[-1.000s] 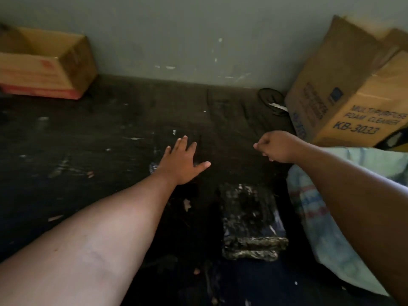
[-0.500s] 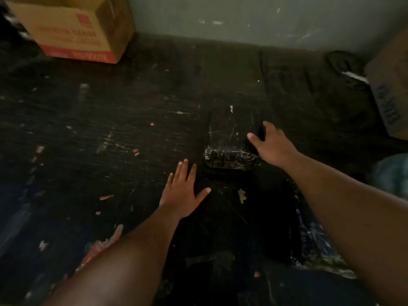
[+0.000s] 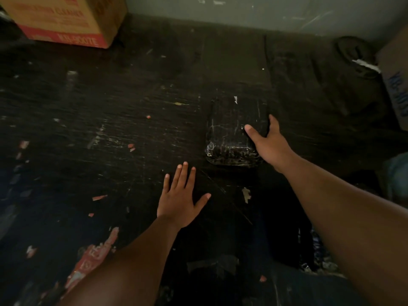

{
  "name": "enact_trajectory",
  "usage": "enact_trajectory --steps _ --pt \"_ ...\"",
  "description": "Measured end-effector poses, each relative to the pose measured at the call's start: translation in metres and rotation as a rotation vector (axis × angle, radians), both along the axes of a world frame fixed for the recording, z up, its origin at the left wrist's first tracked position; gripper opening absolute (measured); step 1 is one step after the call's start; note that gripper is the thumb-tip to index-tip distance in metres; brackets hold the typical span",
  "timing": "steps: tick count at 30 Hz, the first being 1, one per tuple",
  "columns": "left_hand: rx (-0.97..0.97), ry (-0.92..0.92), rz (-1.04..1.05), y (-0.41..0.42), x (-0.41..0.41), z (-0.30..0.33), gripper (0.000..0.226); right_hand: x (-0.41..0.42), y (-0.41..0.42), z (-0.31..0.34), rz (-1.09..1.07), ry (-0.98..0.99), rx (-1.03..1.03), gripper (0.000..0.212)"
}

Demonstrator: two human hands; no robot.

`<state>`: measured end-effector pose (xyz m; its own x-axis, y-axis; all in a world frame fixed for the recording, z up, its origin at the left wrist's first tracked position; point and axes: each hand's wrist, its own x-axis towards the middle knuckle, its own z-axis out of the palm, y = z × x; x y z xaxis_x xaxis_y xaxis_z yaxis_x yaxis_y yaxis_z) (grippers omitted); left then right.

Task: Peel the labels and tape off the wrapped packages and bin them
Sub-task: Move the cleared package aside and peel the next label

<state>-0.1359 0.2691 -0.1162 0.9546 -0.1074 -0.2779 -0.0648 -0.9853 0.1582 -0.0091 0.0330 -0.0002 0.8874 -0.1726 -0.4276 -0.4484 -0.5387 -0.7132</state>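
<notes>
Gripping the black wrapped package (image 3: 231,131) right of frame centre, the right hand (image 3: 268,144) has thumb on top, fingers curled round its right edge. Package lies on dark scuffed floor (image 3: 110,129). Left hand (image 3: 180,197) flat on floor just below-left, fingers straight and spread. Cardboard box (image 3: 64,18) upper left.

Black plastic-wrapped package (image 3: 231,131), flat on floor

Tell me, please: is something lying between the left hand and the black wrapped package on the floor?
Nothing visible does. The left hand is spread flat over the dark floor, apart from the wrapped package; only bare floor lies between them. The right hand already grips the package's right edge.
</notes>
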Motion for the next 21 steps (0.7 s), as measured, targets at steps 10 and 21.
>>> enact_trajectory --steps 10,21 --pt "0.037 -0.002 0.027 0.009 -0.025 -0.003 0.091 -0.017 0.009 0.011 0.043 -0.156 -0.221 0.081" --pt "-0.001 -0.063 0.041 0.005 -0.046 0.000 0.093 -0.100 -0.006 0.029 -0.053 -0.339 0.056 0.062"
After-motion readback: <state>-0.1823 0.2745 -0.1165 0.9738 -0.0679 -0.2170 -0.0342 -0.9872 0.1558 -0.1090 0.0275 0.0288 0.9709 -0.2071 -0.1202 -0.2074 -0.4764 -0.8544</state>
